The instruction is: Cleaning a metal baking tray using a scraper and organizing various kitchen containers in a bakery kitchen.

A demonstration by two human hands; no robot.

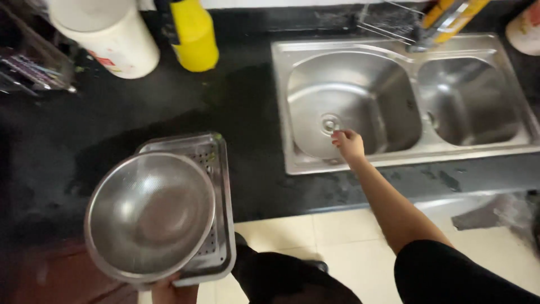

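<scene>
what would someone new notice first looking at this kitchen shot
Probably the big round metal bowl at lower left, stacked on a perforated steel tray and gripped from below by the left hand. Next comes the steel double sink set in the dark wet counter, with the right hand reaching into its left basin near the drain. A yellow bottle and a white container stand at the back.
</scene>
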